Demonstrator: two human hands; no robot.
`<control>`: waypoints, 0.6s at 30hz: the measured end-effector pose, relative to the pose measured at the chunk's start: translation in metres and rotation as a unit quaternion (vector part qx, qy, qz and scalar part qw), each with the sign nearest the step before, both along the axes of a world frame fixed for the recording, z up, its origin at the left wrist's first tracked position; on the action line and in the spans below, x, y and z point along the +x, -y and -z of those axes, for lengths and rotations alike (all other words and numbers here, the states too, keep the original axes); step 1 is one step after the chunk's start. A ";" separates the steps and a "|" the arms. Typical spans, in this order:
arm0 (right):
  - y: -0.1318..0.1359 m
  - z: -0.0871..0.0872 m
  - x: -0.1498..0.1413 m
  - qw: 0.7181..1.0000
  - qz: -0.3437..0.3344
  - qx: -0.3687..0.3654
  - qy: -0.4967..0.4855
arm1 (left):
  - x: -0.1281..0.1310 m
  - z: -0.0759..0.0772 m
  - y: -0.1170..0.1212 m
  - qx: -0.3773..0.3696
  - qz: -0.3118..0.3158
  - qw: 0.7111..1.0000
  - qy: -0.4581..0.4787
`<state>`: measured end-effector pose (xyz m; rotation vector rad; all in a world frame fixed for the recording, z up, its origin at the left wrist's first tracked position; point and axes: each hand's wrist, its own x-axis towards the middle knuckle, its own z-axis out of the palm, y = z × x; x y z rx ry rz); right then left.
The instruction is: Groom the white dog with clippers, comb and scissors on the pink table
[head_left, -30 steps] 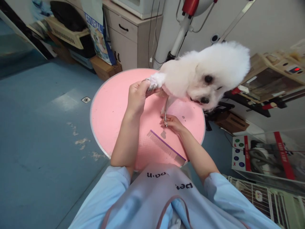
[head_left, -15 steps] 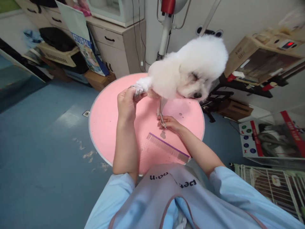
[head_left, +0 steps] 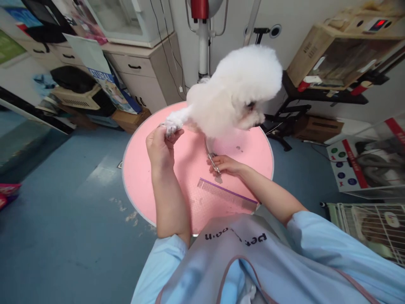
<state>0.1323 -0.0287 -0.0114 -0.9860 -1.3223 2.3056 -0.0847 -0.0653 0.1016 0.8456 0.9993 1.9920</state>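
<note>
A fluffy white dog (head_left: 232, 95) stands on a round pink table (head_left: 142, 169). My left hand (head_left: 161, 145) is closed round the dog's raised front paw (head_left: 171, 124), holding it out to the left. My right hand (head_left: 226, 164) grips silver scissors (head_left: 210, 155), whose blades point up toward the dog's other front leg. A long purple-backed metal comb (head_left: 226, 195) lies on the table just in front of my right hand.
A stand with a red fitting (head_left: 202, 33) rises behind the table. Cabinets (head_left: 145, 71), a pet carrier (head_left: 76, 95) and boxes line the left wall. A shelf with a wooden box (head_left: 335, 55) is at the right, a wire cage (head_left: 370, 226) lower right. Fur clippings lie on the blue floor (head_left: 129, 216).
The view has swung left and up. The dog's head has turned away to the right. My left hand keeps the paw raised; my right hand with the scissors stays under the dog's chest.
</note>
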 end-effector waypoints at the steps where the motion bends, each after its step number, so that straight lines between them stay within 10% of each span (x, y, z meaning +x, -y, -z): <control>1: 0.001 -0.001 0.000 1.000 0.006 -0.002 0.001 | 0.000 0.000 0.000 -0.003 -0.002 1.000 -0.003; 18: 0.004 0.003 0.003 1.000 0.003 0.028 0.007 | 0.003 -0.003 0.002 -0.006 0.001 1.000 -0.020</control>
